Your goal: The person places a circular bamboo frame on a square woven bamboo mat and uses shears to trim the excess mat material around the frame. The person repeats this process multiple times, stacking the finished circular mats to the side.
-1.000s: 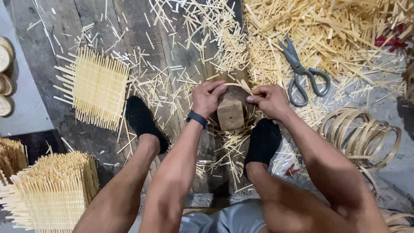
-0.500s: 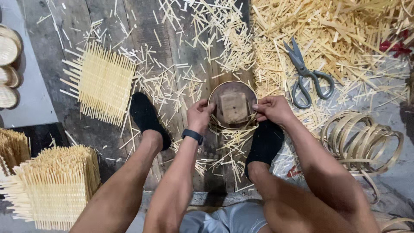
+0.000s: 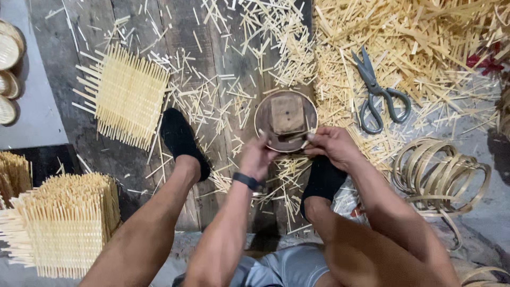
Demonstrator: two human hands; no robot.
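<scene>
I see my left hand (image 3: 258, 157) and right hand (image 3: 330, 146) meeting at the near rim of a round wooden mould (image 3: 286, 120) on the plank floor (image 3: 106, 32), both pinching a thin bamboo strip (image 3: 291, 137). Scissors (image 3: 378, 91) lie right; a woven mat (image 3: 126, 95) lies left.
</scene>
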